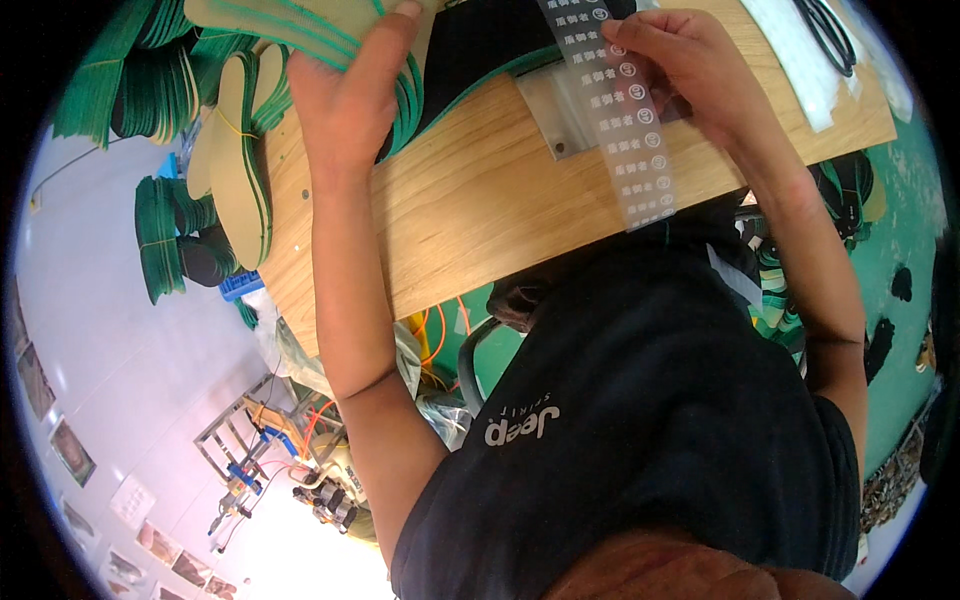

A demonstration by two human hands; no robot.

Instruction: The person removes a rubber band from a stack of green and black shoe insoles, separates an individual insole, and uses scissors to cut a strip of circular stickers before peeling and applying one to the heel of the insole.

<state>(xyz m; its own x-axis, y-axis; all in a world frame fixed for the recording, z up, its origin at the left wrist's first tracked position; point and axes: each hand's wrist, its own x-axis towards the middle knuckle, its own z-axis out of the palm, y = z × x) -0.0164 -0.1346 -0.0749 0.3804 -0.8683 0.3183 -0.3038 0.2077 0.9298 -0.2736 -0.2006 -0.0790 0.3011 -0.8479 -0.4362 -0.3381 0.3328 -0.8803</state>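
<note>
The left hand [350, 112] clasped fanned insoles [290, 26] at eleven o'clock while the right hand [702, 78] pinched a clear strip [636, 160] at one, whose loose tail could have snagged on the table [470, 220].

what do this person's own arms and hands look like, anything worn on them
Both the left hand and right hand are ungloved, with no watch or bracelet visible at the wrists. The forearms are bare. Above them is a black short-sleeved shirt with pale print on the chest.
</note>
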